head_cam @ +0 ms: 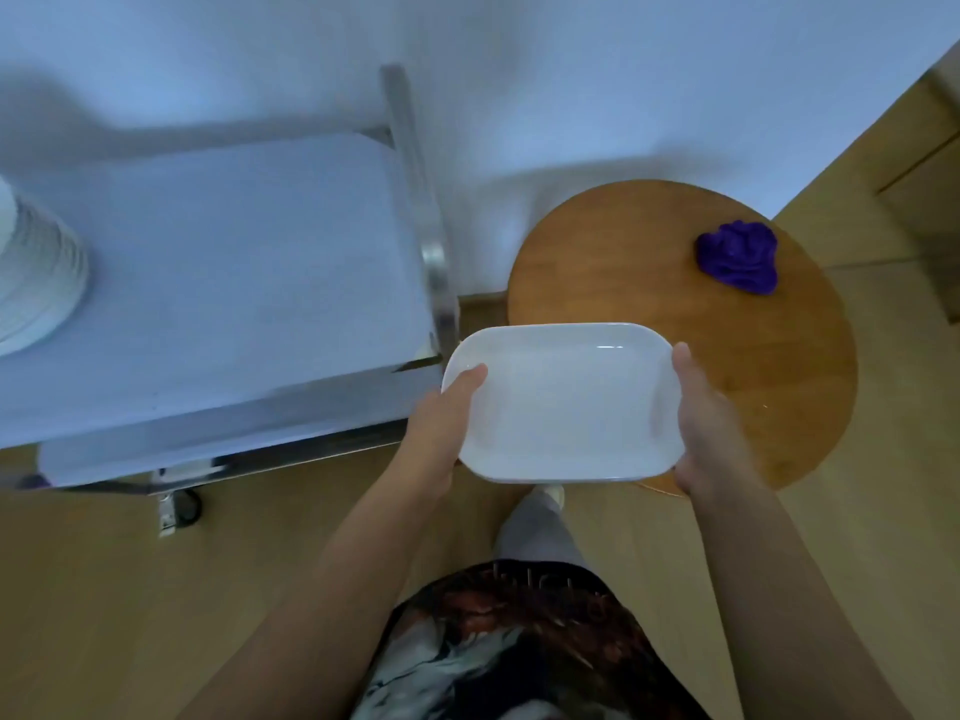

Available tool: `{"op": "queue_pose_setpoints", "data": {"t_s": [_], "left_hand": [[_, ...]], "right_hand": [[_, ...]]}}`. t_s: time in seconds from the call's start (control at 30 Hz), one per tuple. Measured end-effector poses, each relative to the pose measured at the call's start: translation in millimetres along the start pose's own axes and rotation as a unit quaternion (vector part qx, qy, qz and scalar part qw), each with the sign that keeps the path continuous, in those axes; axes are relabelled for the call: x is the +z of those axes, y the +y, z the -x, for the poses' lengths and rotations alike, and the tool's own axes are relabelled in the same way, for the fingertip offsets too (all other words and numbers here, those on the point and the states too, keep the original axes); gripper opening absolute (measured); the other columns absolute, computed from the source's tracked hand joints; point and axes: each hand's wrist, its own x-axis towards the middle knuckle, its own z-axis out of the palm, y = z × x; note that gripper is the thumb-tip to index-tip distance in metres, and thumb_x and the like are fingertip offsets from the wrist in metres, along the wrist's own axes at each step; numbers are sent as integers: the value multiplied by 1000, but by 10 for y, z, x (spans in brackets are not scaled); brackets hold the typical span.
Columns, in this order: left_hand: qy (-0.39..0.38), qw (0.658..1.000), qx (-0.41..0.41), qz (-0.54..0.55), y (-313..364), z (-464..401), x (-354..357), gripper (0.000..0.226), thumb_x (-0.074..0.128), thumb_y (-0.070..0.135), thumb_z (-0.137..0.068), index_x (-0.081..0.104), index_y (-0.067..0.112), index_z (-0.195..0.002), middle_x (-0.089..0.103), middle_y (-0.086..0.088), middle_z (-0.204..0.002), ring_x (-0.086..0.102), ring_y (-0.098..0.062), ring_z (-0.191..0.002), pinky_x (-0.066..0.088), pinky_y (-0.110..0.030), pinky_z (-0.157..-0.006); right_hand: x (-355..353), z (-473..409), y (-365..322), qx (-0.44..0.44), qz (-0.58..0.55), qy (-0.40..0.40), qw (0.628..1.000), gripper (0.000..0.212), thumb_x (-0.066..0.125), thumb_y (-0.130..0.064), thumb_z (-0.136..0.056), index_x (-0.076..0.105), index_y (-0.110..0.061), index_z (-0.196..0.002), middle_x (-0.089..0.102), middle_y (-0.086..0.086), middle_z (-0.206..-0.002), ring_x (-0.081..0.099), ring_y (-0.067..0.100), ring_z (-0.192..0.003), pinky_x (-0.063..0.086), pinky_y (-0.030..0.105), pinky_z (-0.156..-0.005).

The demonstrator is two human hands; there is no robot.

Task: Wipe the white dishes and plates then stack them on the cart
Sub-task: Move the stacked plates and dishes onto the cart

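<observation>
**Wiped dish heads for the cart**

A tall stack of white plates [36, 272] stands at the far left of the steel cart [436, 272], whose top shelf is covered with a pale cloth. Just right of the cart's corner, a person holds a white rectangular dish [563, 402] level in the air, between the cart and a round wooden table [727, 356]. The left hand [441, 413] grips the dish's left short end, thumb laid over the rim and fingers hidden beneath; the right hand [701, 418] clamps the opposite end the same way, thumb on top. Both forearms reach forward and slightly inward, wrists roughly level. The dish looks glazed and rigid, likely weighty for its size, slick to the touch and liable to chip, so a two-handed hold at the short ends seems the safest purchase. At far right, a crumpled purple cloth [737, 262] lies on the table, well apart from either hand.
</observation>
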Motion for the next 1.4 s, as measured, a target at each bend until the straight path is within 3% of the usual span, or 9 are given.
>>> {"op": "queue_pose_setpoints", "data": {"t_s": [0.17,0.33,0.43,0.63,0.77,0.93,1.13,1.23,1.4], "left_hand": [[29,998,0,48,-59,384,-956,53,53,50,-89,50,17,-130,59,-5,-122,56,-25,-106,46,-37,-86],[75,993,13,94,48,503,-1683,36,56,46,-88,55,18,-112,63,0,-92,59,-19,-82,43,-30,-57],[95,989,16,115,182,410,-1980,33,57,42,-88,56,18,-110,64,-3,-91,61,-21,-79,46,-30,-56],[144,980,5,135,540,-132,-2417,44,59,43,-86,50,15,-119,59,-4,-98,57,-25,-87,51,-37,-74],[167,974,-2,154,866,-597,-2627,43,59,44,-87,48,17,-118,56,-2,-94,53,-18,-78,44,-32,-65],[173,970,-25,168,1194,-1096,-2837,42,60,45,-85,49,18,-115,56,2,-89,53,-16,-78,43,-32,-64],[181,962,-37,202,1436,-1543,-2982,31,60,46,-85,55,23,-104,59,5,-90,55,-14,-80,44,-32,-71],[185,958,-34,215,1538,-1713,-3030,19,60,45,-86,55,26,-86,58,7,-87,55,-12,-78,43,-29,-63],[175,964,-31,200,1675,-1982,-3085,19,59,44,-87,54,26,-91,59,7,-88,55,-13,-78,44,-32,-70]], "right_hand": [[675,588,185,6,15,-67,998,31,49,-43,-94,63,-18,-83,70,-6,-71,67,9,-61,49,27,-52],[1348,830,188,-6,51,-140,989,28,50,-42,-95,62,-21,-81,69,-10,-64,65,5,-61,47,24,-53],[1761,818,134,-8,72,-156,985,27,52,-41,-94,62,-17,-87,67,-8,-75,63,7,-67,48,22,-53],[2611,382,78,29,107,-160,981,58,54,-52,-89,50,-9,-128,62,4,-116,57,24,-104,48,39,-92],[3153,41,-2,41,118,-164,979,40,52,-55,-89,49,-17,-102,59,-3,-86,56,17,-79,48,32,-68],[3738,-344,-147,67,151,-164,973,41,49,-55,-91,50,-17,-104,58,-2,-83,56,18,-75,43,29,-54],[4235,-679,-227,69,178,-157,969,39,49,-55,-90,53,-17,-94,61,-2,-83,59,17,-76,45,30,-57],[4383,-807,-246,75,184,-152,968,40,50,-55,-90,54,-16,-97,61,-2,-85,59,18,-79,48,32,-68],[4544,-924,-268,84,158,-130,975,36,50,-52,-91,54,-17,-95,60,-3,-83,58,16,-76,49,32,-71]]}}
